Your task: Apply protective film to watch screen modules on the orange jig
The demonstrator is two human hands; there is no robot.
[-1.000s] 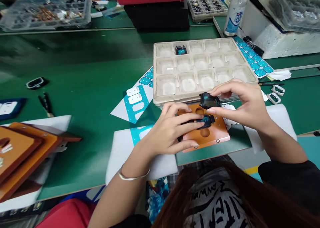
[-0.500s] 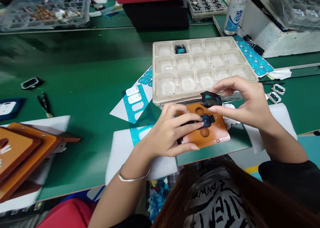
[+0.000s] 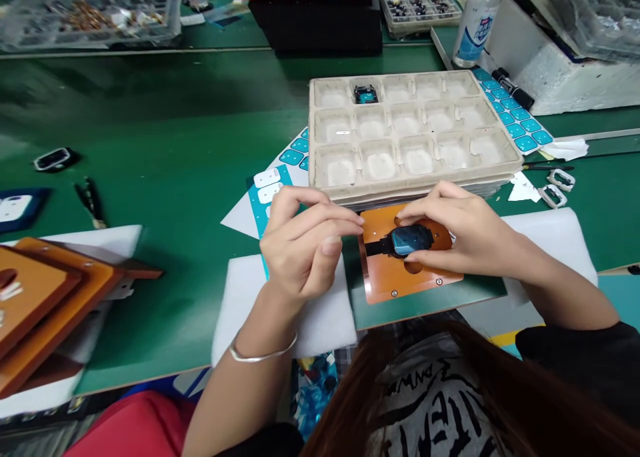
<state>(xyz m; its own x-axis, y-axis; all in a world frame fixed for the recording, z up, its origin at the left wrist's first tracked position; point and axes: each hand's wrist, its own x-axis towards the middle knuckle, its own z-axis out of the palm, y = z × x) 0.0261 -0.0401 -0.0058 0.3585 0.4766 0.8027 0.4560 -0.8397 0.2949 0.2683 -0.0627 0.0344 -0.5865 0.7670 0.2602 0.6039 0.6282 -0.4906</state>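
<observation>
An orange jig plate (image 3: 400,280) lies at the table's near edge, with a black-and-blue part (image 3: 407,240) seated on it. My right hand (image 3: 465,233) is closed around that part, fingertips and thumb pressing on its top and sides. My left hand (image 3: 300,243) hovers just left of the jig, fingers curled against the thumb, the index tip near the plate's left edge. I cannot see anything in its pinch. Behind the jig stands a beige compartment tray (image 3: 313,143) with one dark part (image 3: 365,95) in a back-row cell.
White foam pads (image 3: 280,310) flank the jig. A stack of orange plates (image 3: 45,297) sits at the left, with tweezers (image 3: 90,203) and a black frame (image 3: 53,159) beyond. Blue sticker sheets (image 3: 515,117), two white frames (image 3: 555,187) and a bottle (image 3: 477,20) are at the right.
My right hand brought the black frame down onto the part on the jig. My left hand came off the part and drew back to the left, curling shut.
</observation>
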